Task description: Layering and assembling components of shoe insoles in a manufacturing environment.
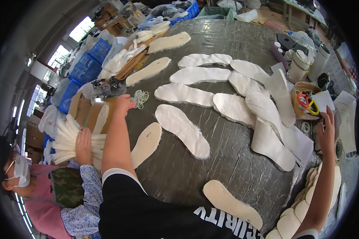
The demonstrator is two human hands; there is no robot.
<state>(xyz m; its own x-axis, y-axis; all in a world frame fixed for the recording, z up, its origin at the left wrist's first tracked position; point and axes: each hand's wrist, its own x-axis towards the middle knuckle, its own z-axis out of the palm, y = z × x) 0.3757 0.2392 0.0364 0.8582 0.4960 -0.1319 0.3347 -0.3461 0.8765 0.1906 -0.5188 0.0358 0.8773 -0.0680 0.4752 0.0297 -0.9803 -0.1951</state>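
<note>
Stretched out to the far left, my left hand (125,104) has its fingers curled at the edge of a loose bundle of pale string (140,99), seemingly gripping it. My right hand (327,129) is raised at the right with fingers apart and nothing visible in it. Beside it stands a cardboard box (301,93) with red-handled scissors (302,102), yellow-handled scissors (314,108) and a white card (324,98). Between my arms lie several fleecy insoles, one white insole (182,129) in the middle and a cream insole (146,144) by my left forearm.
A masked co-worker at the left rests a hand (83,145) on a fanned stack of insoles (66,137). More insoles (303,203) are piled under my right forearm. White containers (298,65) stand at the back right. Blue crates (85,67) line the left side.
</note>
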